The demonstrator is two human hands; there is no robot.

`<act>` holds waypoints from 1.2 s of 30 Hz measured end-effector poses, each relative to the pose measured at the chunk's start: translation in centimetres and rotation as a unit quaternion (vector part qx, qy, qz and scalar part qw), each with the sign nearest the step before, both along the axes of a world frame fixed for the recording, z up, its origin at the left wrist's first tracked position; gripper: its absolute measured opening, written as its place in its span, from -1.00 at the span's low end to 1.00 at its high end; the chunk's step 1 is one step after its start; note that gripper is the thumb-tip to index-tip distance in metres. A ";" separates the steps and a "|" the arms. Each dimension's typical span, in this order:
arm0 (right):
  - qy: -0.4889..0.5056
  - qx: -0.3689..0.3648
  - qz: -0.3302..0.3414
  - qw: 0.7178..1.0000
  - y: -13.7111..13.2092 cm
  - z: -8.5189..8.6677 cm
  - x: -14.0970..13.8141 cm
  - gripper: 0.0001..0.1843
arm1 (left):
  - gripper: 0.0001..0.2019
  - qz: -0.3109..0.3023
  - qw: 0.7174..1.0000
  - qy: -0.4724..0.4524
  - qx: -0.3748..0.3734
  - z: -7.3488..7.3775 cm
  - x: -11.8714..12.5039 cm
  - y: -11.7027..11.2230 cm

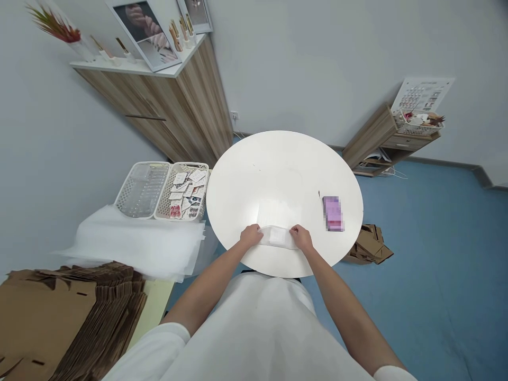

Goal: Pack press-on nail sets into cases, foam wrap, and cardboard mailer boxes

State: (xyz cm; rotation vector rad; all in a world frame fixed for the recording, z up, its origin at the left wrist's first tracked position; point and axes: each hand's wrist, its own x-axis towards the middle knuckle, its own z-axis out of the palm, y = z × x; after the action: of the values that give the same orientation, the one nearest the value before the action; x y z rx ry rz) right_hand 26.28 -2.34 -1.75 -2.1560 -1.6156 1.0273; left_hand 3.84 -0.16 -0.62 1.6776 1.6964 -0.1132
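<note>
On the round white table, near its front edge, lies a thin white foam sheet, its near part folded over. A small white block shape shows through the folded part; what it is I cannot make out. My left hand grips the left end of the fold, fingers closed. At the right end, my right hand pinches the sheet between thumb and fingers.
A pixelated purple item lies on the table's right side. To the left stand a basket of small cards, a basket of clear pieces, stacked foam sheets and flat cardboard. Folded cardboard rests at lower right.
</note>
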 end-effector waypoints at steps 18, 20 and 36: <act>-0.091 0.149 0.299 0.938 -3.1 0.6 -1.8 -0.51 | -0.43 -0.289 0.934 -0.039 0.209 0.9 1.7 -2.2; -0.091 0.137 0.293 0.942 -3.0 0.5 -1.9 -0.51 | -0.43 -0.280 0.938 -0.035 0.203 0.6 1.9 -2.2; 0.062 -0.029 0.191 0.979 -2.0 3.7 -1.6 -0.65 | -0.61 -0.246 0.958 -0.099 0.111 2.3 1.3 -1.0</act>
State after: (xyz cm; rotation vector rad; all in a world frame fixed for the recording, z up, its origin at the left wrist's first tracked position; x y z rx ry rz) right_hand 24.70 -4.36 1.97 -1.8087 -2.0058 1.3022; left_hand 5.19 -1.21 1.72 2.1737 1.1505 0.0135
